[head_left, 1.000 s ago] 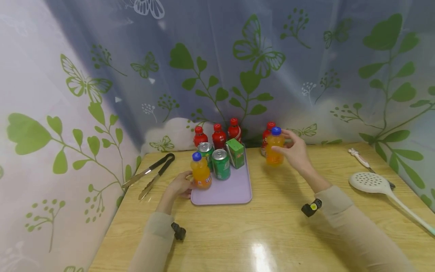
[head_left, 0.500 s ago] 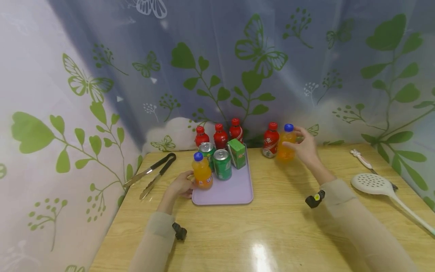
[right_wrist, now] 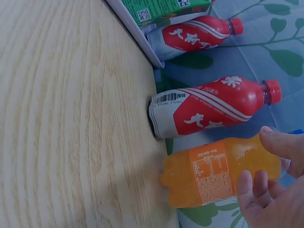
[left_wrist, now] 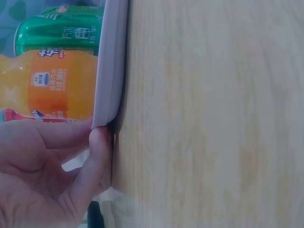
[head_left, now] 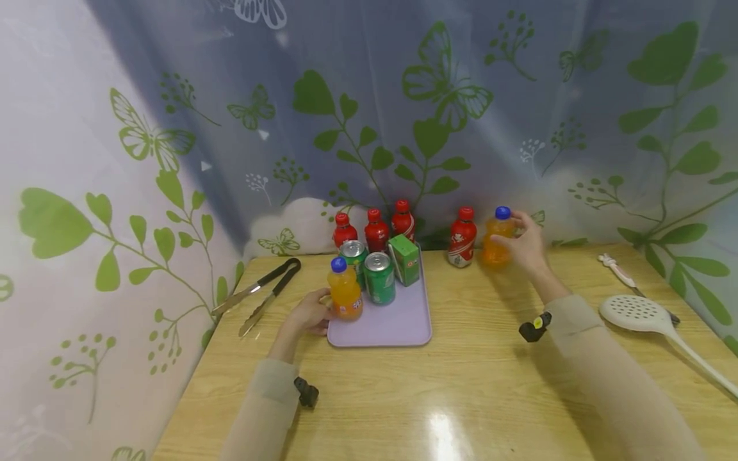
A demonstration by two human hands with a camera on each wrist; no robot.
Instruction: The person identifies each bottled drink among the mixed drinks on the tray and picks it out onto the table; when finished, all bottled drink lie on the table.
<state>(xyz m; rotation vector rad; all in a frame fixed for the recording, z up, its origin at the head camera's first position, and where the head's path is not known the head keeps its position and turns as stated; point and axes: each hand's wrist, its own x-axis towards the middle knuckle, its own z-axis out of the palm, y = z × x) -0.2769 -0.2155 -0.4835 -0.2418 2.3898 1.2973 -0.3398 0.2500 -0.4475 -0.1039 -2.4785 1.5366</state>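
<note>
My right hand (head_left: 527, 246) holds an orange drink bottle with a blue cap (head_left: 498, 238) between thumb and fingers, upright, just right of a red-capped bottle (head_left: 463, 237). In the right wrist view the fingers of that hand (right_wrist: 278, 178) are round the upper part of the orange bottle (right_wrist: 218, 171). My left hand (head_left: 311, 312) pinches the left rim of the lilac tray (head_left: 386, 330); in the left wrist view its thumb and fingers (left_wrist: 57, 166) meet at the tray's edge (left_wrist: 110, 71). Beside it on the tray stands another orange bottle (head_left: 346, 294).
Green cans (head_left: 380, 280) and a green carton (head_left: 405, 259) stand on the tray, with several red-capped bottles (head_left: 377, 232) at its back. Black-handled tongs (head_left: 259, 296) lie to the left. A white slotted ladle (head_left: 637, 314) and another utensil (head_left: 618, 271) lie at the right.
My right hand has carried the orange bottle rightward, from in front of the separate red-capped bottle to its right side. The left hand stays at the tray's rim.
</note>
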